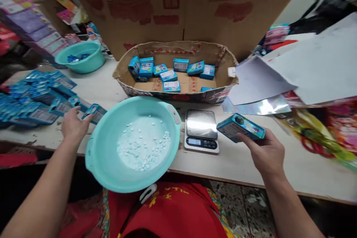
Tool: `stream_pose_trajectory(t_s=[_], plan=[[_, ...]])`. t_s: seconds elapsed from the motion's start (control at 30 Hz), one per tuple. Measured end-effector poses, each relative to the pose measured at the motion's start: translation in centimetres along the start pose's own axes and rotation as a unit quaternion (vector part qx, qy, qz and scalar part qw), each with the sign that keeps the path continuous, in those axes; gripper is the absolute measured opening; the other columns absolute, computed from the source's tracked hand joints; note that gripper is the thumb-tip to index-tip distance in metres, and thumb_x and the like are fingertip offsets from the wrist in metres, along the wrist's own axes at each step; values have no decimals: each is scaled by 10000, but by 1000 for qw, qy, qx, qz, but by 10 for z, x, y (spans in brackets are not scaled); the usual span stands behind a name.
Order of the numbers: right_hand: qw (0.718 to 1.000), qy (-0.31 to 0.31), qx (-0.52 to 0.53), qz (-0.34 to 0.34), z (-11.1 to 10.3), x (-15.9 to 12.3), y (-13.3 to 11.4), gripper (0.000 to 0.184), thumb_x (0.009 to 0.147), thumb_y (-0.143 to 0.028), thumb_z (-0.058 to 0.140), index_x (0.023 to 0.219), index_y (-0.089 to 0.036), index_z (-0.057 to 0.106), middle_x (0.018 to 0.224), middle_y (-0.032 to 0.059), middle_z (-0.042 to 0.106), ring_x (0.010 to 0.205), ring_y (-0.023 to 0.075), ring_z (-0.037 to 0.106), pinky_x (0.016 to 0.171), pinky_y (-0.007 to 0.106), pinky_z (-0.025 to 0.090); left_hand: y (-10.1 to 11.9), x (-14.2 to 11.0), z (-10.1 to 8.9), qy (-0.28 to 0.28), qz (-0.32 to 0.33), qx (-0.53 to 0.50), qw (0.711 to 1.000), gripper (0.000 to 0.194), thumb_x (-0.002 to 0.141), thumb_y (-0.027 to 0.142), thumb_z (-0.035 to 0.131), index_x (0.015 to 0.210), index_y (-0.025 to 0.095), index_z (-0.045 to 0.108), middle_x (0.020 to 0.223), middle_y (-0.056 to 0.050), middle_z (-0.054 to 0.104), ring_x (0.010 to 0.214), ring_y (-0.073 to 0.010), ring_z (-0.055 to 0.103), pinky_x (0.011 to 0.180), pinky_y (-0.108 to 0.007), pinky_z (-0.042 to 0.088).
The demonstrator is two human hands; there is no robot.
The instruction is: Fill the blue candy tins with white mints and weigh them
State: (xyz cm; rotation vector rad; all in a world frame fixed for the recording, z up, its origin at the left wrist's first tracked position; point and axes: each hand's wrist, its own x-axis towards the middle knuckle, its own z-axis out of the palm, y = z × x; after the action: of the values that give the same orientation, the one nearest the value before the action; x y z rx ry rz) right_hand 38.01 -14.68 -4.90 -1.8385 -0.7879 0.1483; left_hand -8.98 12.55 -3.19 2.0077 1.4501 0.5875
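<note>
My right hand point(269, 152) grips a small blue box point(251, 128), tilted above the table just right of a digital kitchen scale point(202, 131). The scale's metal plate bears nothing. Far to the left, my left hand point(74, 126) reaches down among blue boxes, thumb and fingers apart. Its thumb is close to one blue box point(96, 112) beside the basin; whether they touch I cannot tell. A turquoise basin point(104, 156) holds many small white tablets point(139, 148) and juts over the table's front edge.
Behind the basin, an open cardboard tray point(178, 96) contains several blue boxes point(181, 65). A heap of flat blue boxes point(39, 95) covers the left side. A second turquoise basin point(83, 63) stands behind it. Paper sheets point(259, 78) and red scissors point(315, 148) lie right.
</note>
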Motion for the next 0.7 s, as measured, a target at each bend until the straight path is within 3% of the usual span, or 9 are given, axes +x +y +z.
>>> stream_pose_trajectory(t_s=[0.07, 0.1, 0.13, 0.2, 0.27, 0.33, 0.47, 0.57, 0.7], plan=[[998, -49, 29, -35, 22, 6, -11, 424, 606, -447, 800, 902, -183, 650, 764, 8, 641, 674, 164, 580, 632, 297, 494, 16, -9, 9, 175, -22, 139, 974, 453, 872, 485, 399, 962, 93, 608, 826, -23, 624, 1090, -283, 515, 786, -397, 365], [995, -81, 38, -49, 34, 6, -13, 421, 615, -441, 797, 917, -186, 651, 774, 6, 640, 679, 162, 578, 636, 296, 492, 28, -14, 18, 191, -12, 174, 966, 461, 862, 481, 424, 1039, 94, 601, 960, -47, 634, 1091, -278, 518, 837, -399, 384], [991, -112, 44, -58, 46, 6, -14, 419, 627, -437, 791, 934, -187, 651, 791, 7, 642, 698, 164, 581, 653, 301, 495, 41, -19, 30, 144, 10, 172, 974, 464, 854, 474, 443, 1081, 102, 599, 1059, -73, 625, 1069, -265, 535, 868, -394, 403], [984, -160, 57, -59, 66, 5, -13, 425, 656, -431, 777, 980, -191, 645, 863, 20, 653, 778, 180, 602, 727, 325, 507, 66, -27, 59, -31, 60, 129, 989, 435, 857, 457, 445, 1105, 139, 608, 1147, -102, 608, 1031, -245, 560, 897, -386, 431], [978, -185, 82, -57, 74, 4, -10, 501, 672, -419, 773, 1098, -209, 611, 1038, 48, 652, 941, 207, 608, 853, 365, 498, 87, -37, 90, -201, 100, 113, 968, 409, 868, 429, 437, 1143, 173, 599, 1166, -108, 598, 1055, -248, 551, 930, -389, 424], [975, -178, 118, -63, 69, 6, -6, 601, 699, -411, 760, 1229, -237, 537, 1227, 73, 591, 1107, 223, 564, 964, 401, 456, 100, -48, 114, -312, 129, 138, 931, 418, 863, 401, 454, 1205, 189, 568, 1170, -114, 572, 1083, -265, 528, 952, -401, 405], [987, -87, 136, -22, 36, 9, 9, 467, 792, -425, 678, 1199, -229, 560, 1229, 99, 592, 1098, 222, 581, 975, 437, 454, 106, -69, 128, -415, 120, 180, 884, 398, 879, 412, 415, 1177, 189, 556, 1100, -119, 537, 1003, -282, 533, 888, -413, 411], [992, -38, 115, 45, 14, 3, 26, 400, 768, -424, 707, 1093, -206, 622, 1128, 99, 644, 1017, 221, 615, 954, 451, 467, 94, -79, 117, -462, 87, 159, 868, 349, 891, 408, 382, 1108, 192, 550, 1055, -94, 538, 904, -247, 549, 835, -379, 403], [986, -51, 118, 105, 5, -8, 41, 394, 732, -417, 741, 1043, -195, 645, 1081, 97, 669, 998, 218, 624, 966, 459, 467, 78, -84, 98, -485, 52, 136, 862, 180, 847, 336, 446, 873, 190, 547, 915, -54, 582, 825, -220, 531, 740, -313, 368]])
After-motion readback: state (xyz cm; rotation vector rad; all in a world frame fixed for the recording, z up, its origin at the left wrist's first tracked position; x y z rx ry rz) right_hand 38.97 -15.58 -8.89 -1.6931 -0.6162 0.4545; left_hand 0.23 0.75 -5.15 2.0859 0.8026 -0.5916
